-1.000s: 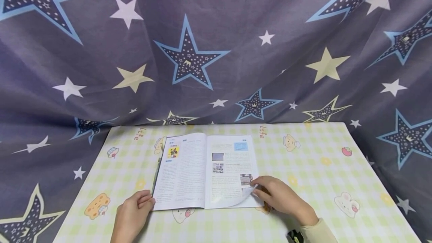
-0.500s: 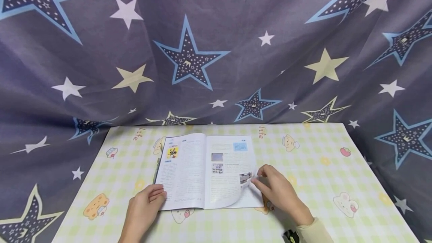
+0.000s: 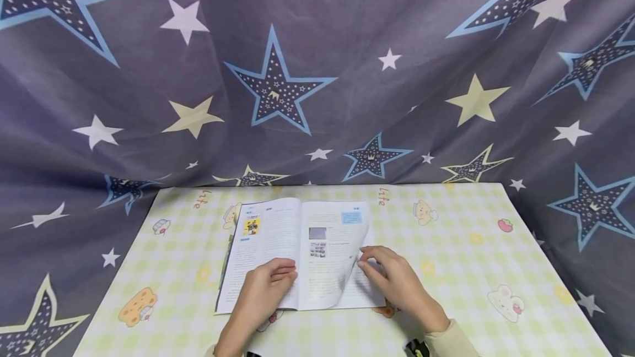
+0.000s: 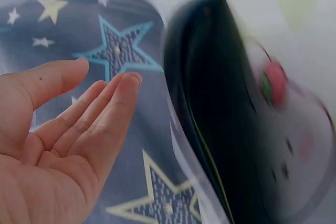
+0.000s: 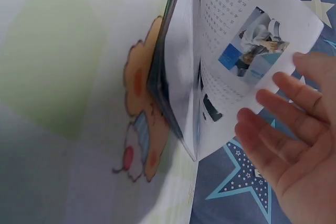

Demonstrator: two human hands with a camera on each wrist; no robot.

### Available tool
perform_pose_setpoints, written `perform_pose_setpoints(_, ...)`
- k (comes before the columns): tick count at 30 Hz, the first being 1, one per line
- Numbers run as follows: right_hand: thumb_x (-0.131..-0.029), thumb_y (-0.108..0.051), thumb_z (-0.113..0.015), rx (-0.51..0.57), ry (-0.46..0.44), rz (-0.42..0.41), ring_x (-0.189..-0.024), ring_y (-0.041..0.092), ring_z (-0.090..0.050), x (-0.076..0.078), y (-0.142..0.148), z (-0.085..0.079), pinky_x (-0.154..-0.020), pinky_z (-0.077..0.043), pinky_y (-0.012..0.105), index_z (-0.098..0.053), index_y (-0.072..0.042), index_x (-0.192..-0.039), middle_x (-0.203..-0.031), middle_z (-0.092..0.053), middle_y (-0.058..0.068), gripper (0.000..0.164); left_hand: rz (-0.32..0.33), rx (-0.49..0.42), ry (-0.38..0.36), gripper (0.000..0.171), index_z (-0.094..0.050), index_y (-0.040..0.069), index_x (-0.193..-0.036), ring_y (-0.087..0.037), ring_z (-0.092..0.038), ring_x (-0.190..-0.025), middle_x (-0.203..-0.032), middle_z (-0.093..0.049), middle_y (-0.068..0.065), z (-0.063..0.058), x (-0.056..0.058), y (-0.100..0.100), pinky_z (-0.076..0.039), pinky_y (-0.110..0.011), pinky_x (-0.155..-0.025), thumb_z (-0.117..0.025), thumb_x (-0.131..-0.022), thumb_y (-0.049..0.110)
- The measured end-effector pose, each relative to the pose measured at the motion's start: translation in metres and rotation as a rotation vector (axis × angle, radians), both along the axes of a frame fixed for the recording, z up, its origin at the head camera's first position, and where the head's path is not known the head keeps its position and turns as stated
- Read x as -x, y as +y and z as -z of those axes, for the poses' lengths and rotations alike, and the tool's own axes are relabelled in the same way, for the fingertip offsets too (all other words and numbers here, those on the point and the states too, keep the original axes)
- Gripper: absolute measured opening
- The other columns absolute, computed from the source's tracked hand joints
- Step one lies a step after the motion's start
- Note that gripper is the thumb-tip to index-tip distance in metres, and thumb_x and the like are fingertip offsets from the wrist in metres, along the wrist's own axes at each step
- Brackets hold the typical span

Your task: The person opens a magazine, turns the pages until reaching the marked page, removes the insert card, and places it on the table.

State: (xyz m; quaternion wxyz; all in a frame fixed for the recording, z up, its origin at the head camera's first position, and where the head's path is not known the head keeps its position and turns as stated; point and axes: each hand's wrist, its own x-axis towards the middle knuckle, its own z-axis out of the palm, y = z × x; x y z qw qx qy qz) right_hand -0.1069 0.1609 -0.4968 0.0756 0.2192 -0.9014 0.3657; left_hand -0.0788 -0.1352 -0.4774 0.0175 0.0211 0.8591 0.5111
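Head view: the open magazine (image 3: 235,288) lies mid-table, on the checked cloth (image 3: 456,318) before the starry curtain (image 3: 347,10). Over its left page comes the left hand (image 3: 265,289), contact impossible to tell. On the right, the right hand (image 3: 397,282) meets the edge of a lifted, curling page (image 3: 324,282)!

Left wrist view: that hand is wide, fingers extended, thumb apart, palm free.

Right wrist view: fingers loosely stretched, gap to the thumb narrow, tips against the raised page beside its printed photo (image 5: 257,43).
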Motion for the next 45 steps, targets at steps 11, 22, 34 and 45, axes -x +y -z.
perform_pose_setpoints(11,-0.101,-0.025,-0.063,0.074,0.049,-0.116,-0.124,0.016,-0.057,0.001,-0.014,-0.001,-0.101,-0.051,0.042,-0.069,-0.018,-0.103,-0.131,-0.064,-0.002,0.01,0.108,-0.179,-0.025,0.038,-0.073,0.007,-0.114,-0.009,-0.072,-0.089,-0.098,-0.075,0.001,-0.003,0.008,0.03,-0.058,-0.022,-0.08,-0.072,-0.093,0.04)
perform_pose_setpoints(22,-0.101,-0.024,-0.063,0.06,0.038,-0.136,-0.124,0.015,-0.057,0.001,-0.019,-0.003,-0.102,-0.05,0.041,-0.069,-0.02,-0.106,-0.131,-0.064,-0.002,0.009,0.179,-0.258,-0.039,0.034,-0.07,-0.003,-0.116,-0.014,-0.074,-0.08,-0.096,-0.075,-0.009,0.007,0.017,0.048,-0.061,-0.024,-0.068,-0.073,-0.093,0.021)
perform_pose_setpoints(34,-0.101,-0.026,-0.064,-0.013,-0.032,-0.154,-0.126,0.019,-0.056,0.0,-0.01,-0.005,-0.103,-0.049,0.043,-0.07,-0.015,-0.111,-0.133,-0.063,0.003,0.016,0.084,-0.236,-0.037,0.028,-0.069,-0.006,-0.116,-0.016,-0.074,-0.08,-0.094,-0.075,-0.011,0.006,0.014,0.03,-0.06,-0.023,-0.067,-0.071,-0.092,0.007)
perform_pose_setpoints(45,-0.093,-0.023,-0.073,-0.249,-0.123,-0.245,-0.133,0.034,-0.047,-0.007,0.005,-0.002,-0.108,-0.041,0.052,-0.067,-0.011,-0.118,-0.143,-0.052,0.018,0.029,-0.11,-0.15,-0.072,0.027,-0.07,-0.004,-0.115,-0.015,-0.073,-0.071,-0.089,-0.076,-0.005,0.0,0.0,-0.012,-0.059,-0.021,-0.066,-0.072,-0.091,0.007)
